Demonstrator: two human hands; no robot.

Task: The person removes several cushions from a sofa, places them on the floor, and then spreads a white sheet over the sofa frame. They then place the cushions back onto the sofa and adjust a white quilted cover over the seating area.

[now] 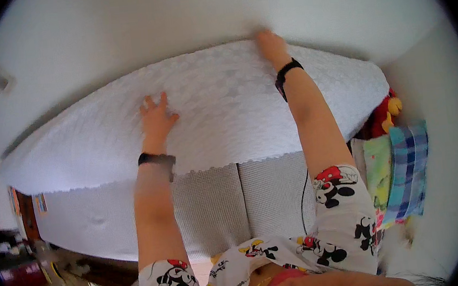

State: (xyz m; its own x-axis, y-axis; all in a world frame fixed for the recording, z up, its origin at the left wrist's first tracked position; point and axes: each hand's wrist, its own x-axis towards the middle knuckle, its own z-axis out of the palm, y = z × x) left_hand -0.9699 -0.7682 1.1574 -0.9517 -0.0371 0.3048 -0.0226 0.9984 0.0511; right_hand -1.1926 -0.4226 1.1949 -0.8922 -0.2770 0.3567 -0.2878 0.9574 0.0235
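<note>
A white textured cloth [208, 99] with a scalloped front edge lies over the top of what looks like a sofa back [212, 206], covered in grey waffle-like fabric. My left hand [157, 117] rests on the cloth with its fingers spread and nothing held. At the cloth's far edge, against the wall, is my right hand [272, 47]. It is blurred and its fingertips are hidden, so its grip on the cloth is unclear. Each wrist wears a dark band.
A pale wall [208, 12] rises directly behind the cloth. To the right are folded fabrics, a blue plaid one [407, 171] among them, and a red and yellow plush toy [389, 111]. A thin black cord [303, 204] hangs down the grey front. Cluttered furniture [89, 276] stands lower left.
</note>
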